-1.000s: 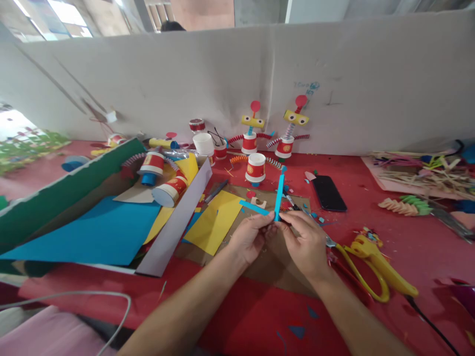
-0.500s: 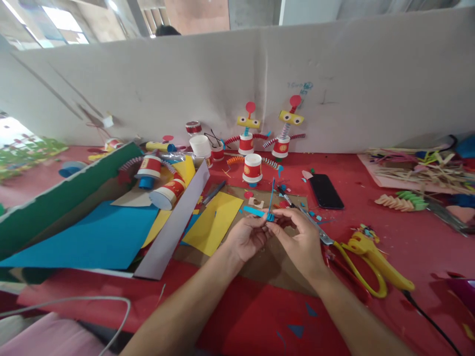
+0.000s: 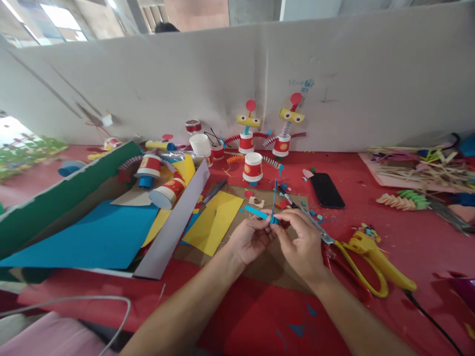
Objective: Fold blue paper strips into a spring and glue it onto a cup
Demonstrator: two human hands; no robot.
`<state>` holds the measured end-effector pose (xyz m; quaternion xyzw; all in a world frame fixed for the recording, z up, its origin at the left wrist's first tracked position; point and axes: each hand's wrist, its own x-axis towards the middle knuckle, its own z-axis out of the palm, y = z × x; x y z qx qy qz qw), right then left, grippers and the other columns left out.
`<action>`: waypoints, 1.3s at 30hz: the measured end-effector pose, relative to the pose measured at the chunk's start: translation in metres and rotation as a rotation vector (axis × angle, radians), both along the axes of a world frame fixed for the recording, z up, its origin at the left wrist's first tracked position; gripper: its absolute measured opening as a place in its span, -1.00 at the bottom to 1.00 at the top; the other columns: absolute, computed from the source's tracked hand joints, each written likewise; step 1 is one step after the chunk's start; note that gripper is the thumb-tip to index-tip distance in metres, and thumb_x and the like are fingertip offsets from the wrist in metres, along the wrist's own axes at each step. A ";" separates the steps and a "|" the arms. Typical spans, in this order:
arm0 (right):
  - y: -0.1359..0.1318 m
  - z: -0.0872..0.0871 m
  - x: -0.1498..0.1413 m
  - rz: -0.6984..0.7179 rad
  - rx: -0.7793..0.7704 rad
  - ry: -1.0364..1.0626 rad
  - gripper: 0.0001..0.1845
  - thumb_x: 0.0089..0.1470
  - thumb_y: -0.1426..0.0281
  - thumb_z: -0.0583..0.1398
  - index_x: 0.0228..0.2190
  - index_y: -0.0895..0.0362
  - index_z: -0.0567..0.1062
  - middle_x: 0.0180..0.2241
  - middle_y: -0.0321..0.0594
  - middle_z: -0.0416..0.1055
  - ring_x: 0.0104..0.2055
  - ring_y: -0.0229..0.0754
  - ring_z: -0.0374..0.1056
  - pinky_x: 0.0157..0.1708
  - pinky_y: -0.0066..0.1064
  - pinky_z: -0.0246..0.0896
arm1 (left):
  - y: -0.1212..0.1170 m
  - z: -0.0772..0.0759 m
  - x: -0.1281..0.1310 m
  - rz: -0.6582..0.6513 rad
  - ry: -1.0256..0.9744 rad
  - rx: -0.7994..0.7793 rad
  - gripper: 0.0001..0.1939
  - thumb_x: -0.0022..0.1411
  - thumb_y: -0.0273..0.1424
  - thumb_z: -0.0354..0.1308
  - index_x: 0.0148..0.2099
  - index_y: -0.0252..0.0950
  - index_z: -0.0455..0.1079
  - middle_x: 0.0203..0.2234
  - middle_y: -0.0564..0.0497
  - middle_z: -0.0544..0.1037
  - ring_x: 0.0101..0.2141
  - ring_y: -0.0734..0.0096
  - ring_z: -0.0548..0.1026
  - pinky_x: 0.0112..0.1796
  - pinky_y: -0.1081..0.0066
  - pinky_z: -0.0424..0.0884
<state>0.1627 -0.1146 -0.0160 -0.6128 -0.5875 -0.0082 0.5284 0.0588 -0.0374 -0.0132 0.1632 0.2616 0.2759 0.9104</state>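
Observation:
Between both hands is a blue paper strip (image 3: 257,212), folded into a small pleated stack at the fingertips. One loose end points left, while another sticks upward. My left hand (image 3: 249,242) pinches the stack from the left with thumb and fingers. From the right, my right hand (image 3: 301,242) closes its thumb and forefinger on the same folds. Below them lies a brown cardboard sheet (image 3: 260,269). Just beyond stands a red and white paper cup figure (image 3: 253,167) with folded paper arms. A yellow paper sheet (image 3: 215,222) lies left of my left hand.
Scissors with yellow handles (image 3: 359,272) and a yellow glue gun (image 3: 386,262) lie at right, below a black phone (image 3: 327,190). An open box (image 3: 172,225) with coloured paper and cup figures stands left. Two finished cup robots (image 3: 246,143) stand by the white partition (image 3: 166,84).
Both hands and the pleated strip have shifted very slightly to the right and down in the picture. Both hands keep their pinch on the folds.

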 end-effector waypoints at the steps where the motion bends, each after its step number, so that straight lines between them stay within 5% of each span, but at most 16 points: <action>1: 0.000 0.001 0.000 0.004 -0.004 0.020 -0.92 0.09 0.43 0.18 -0.31 0.07 0.45 -0.30 -0.20 0.43 -0.22 -0.14 0.36 -0.18 -0.28 0.28 | 0.000 0.000 0.000 0.007 0.005 0.014 -0.87 0.00 -0.67 0.15 -0.39 -0.37 0.41 -0.51 0.00 0.52 -0.47 0.50 0.48 -0.33 0.49 0.41; 8: 0.004 0.007 0.005 0.138 -0.163 0.371 -0.87 0.06 0.33 0.21 -0.30 0.08 0.50 -0.29 -0.21 0.44 -0.24 -0.16 0.39 -0.27 -0.33 0.34 | -0.003 -0.002 0.000 0.183 0.088 0.287 -0.86 -0.07 -0.56 0.30 -0.43 -0.33 0.39 -0.52 0.09 0.47 -0.46 0.55 0.42 -0.32 0.51 0.33; 22: 0.009 -0.004 0.004 0.140 -0.225 0.729 -0.81 -0.04 0.25 0.28 -0.38 0.09 0.53 -0.42 -0.27 0.48 -0.40 -0.21 0.39 -0.35 -0.35 0.32 | -0.011 0.009 0.001 0.253 0.259 0.596 -0.91 0.00 -0.47 0.27 -0.43 -0.33 0.41 -0.52 0.06 0.48 -0.45 0.51 0.43 -0.33 0.48 0.35; 29: 0.012 -0.011 0.003 0.094 -0.217 0.924 -0.79 -0.08 0.28 0.30 -0.35 0.10 0.53 -0.52 -0.31 0.46 -0.47 -0.25 0.34 -0.39 -0.38 0.28 | -0.011 0.009 0.001 0.223 0.260 0.574 -0.90 0.02 -0.42 0.26 -0.42 -0.35 0.43 -0.51 0.02 0.51 -0.45 0.47 0.44 -0.30 0.44 0.36; 39: 0.012 -0.016 0.003 0.079 -0.189 0.901 -0.69 -0.08 0.16 0.28 -0.34 0.11 0.52 -0.51 -0.28 0.46 -0.48 -0.21 0.36 -0.42 -0.35 0.27 | -0.013 0.011 0.001 0.213 0.223 0.485 -0.91 -0.01 -0.47 0.27 -0.41 -0.35 0.42 -0.49 0.00 0.53 -0.42 0.43 0.48 -0.25 0.38 0.39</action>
